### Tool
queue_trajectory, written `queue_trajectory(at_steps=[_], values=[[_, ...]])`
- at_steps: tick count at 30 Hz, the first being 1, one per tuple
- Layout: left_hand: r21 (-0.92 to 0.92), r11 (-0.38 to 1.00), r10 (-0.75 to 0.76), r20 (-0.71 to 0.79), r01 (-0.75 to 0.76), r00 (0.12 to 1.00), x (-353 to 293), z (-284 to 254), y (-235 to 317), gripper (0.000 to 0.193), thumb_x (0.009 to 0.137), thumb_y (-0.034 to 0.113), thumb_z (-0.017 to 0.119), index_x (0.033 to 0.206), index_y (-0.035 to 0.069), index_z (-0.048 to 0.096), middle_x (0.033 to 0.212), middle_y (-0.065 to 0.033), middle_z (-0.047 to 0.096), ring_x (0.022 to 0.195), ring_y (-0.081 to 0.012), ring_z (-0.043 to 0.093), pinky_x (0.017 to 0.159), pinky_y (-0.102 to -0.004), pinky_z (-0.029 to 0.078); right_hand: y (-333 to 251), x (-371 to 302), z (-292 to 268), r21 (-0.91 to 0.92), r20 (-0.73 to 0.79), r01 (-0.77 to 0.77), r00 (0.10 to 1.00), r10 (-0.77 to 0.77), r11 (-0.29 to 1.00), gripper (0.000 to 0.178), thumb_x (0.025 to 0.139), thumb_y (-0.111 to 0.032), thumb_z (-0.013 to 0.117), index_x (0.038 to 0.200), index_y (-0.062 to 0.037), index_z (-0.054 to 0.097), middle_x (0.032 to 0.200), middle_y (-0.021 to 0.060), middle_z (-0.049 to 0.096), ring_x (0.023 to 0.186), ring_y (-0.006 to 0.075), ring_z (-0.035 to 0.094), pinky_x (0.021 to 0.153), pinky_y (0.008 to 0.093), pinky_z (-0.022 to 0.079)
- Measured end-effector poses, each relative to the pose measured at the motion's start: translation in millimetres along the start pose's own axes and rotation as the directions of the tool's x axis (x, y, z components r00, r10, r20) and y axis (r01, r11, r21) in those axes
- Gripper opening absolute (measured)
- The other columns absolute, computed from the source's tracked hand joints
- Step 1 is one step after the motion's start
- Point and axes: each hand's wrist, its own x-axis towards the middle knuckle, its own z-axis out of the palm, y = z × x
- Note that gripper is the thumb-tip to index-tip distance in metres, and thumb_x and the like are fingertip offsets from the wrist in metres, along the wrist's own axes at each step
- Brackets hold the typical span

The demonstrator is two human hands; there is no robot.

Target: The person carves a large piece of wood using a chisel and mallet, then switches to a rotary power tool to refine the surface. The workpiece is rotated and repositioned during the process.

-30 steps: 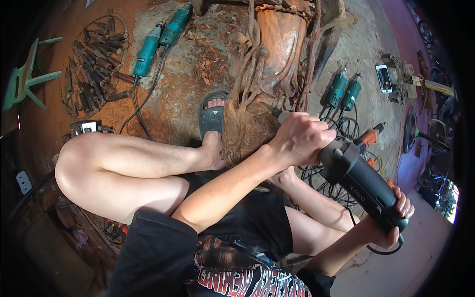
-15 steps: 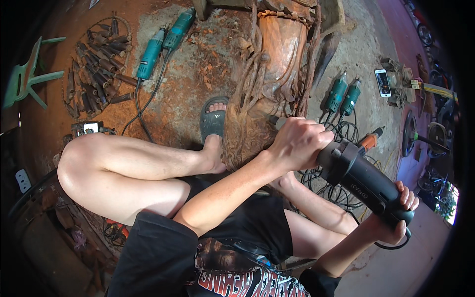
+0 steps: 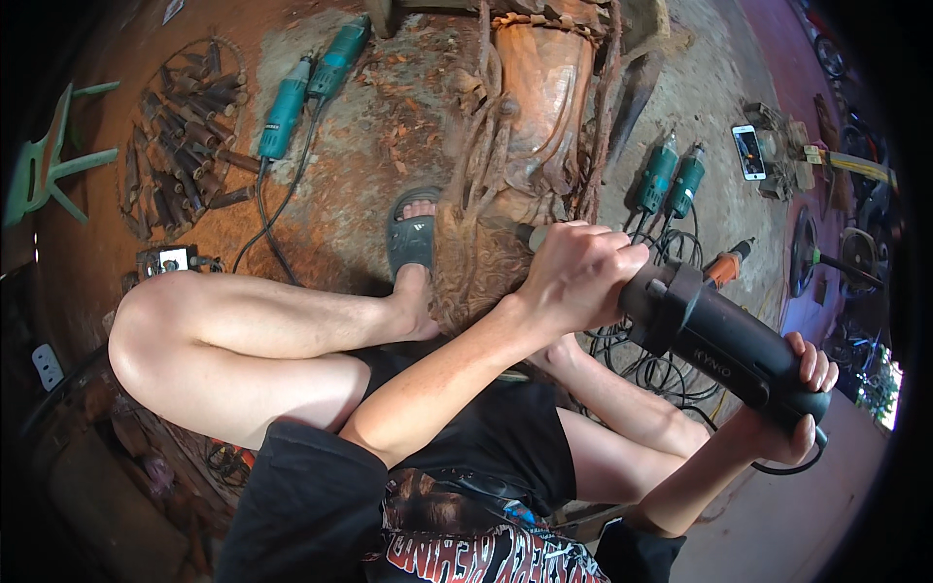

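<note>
A long black corded power tool (image 3: 724, 340) lies slantwise across my lap's right side, in both my hands. My left hand (image 3: 578, 277) is closed round its front end, knuckles up. Round its rear end, by the cord, my right hand (image 3: 792, 418) is wrapped. A short grey front piece (image 3: 531, 236) shows beyond my left hand and points at the carved brown wood (image 3: 476, 267) between my legs. My left hand hides part of the front end, and I cannot tell whether its tip touches the wood.
Two teal die grinders (image 3: 285, 121) lie at the far left, near many wooden-handled carving tools (image 3: 180, 160). Two more teal grinders (image 3: 657, 175) and tangled black cords (image 3: 671, 374) are on the right. A phone (image 3: 748, 153) and an orange tool (image 3: 724, 264) lie beyond.
The tool's rear end and my right hand have moved slightly right in the picture. My left hand has shifted a little left. Both keep their grip, and the surroundings have slid slightly left.
</note>
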Motion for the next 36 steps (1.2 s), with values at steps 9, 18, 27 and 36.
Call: queue_trajectory(at_steps=[9, 18, 27, 36], values=[[0.059, 0.984, 0.166, 0.055, -0.169, 0.985, 4, 25, 52, 0.013, 0.074, 0.018, 0.068, 0.068, 0.013, 0.057, 0.063, -0.0003, 0.055, 0.06, -0.0163, 0.062, 0.056, -0.0315, 0.05, -66, -52, -22, 0.114, -0.077, 0.219, 0.974, -0.211, 0.969, 0.039, 0.058, -0.011, 0.071, 0.088, -0.0159, 0.046, 0.08, -0.0041, 0.052, 0.078, 0.011, 0.054, 0.093, 0.0315, 0.036], [0.003, 0.973, 0.227, 0.184, -0.231, 0.956, -9, 41, 67, 0.01, 0.073, 0.017, 0.064, 0.07, 0.013, 0.055, 0.064, 0.0001, 0.051, 0.062, -0.0176, 0.059, 0.059, -0.032, 0.047, -70, -100, -45, 0.124, -0.134, 0.248, 0.964, -0.232, 0.961, 0.039, 0.06, -0.01, 0.075, 0.088, -0.0162, 0.049, 0.079, -0.0042, 0.055, 0.08, 0.01, 0.058, 0.091, 0.0291, 0.039], [0.077, 0.972, 0.2, 0.224, -0.222, 0.954, -8, 37, 41, 0.012, 0.066, 0.013, 0.067, 0.075, 0.01, 0.061, 0.067, -0.0022, 0.052, 0.065, -0.0201, 0.06, 0.06, -0.0338, 0.048, -23, -90, -55, 0.175, -0.15, 0.255, 0.961, -0.23, 0.951, 0.041, 0.063, -0.01, 0.076, 0.091, -0.0153, 0.048, 0.079, -0.0037, 0.053, 0.077, 0.0119, 0.057, 0.089, 0.0293, 0.039], [0.107, 0.973, 0.181, 0.203, -0.205, 0.962, 4, 36, 7, 0.017, 0.062, 0.012, 0.07, 0.075, 0.01, 0.058, 0.067, -0.0032, 0.051, 0.065, -0.0225, 0.059, 0.059, -0.0358, 0.046, 15, -71, -61, 0.228, -0.199, 0.235, 0.961, -0.191, 0.945, 0.042, 0.059, -0.015, 0.075, 0.09, -0.0157, 0.047, 0.079, -0.0036, 0.052, 0.076, 0.012, 0.054, 0.093, 0.0302, 0.037]])
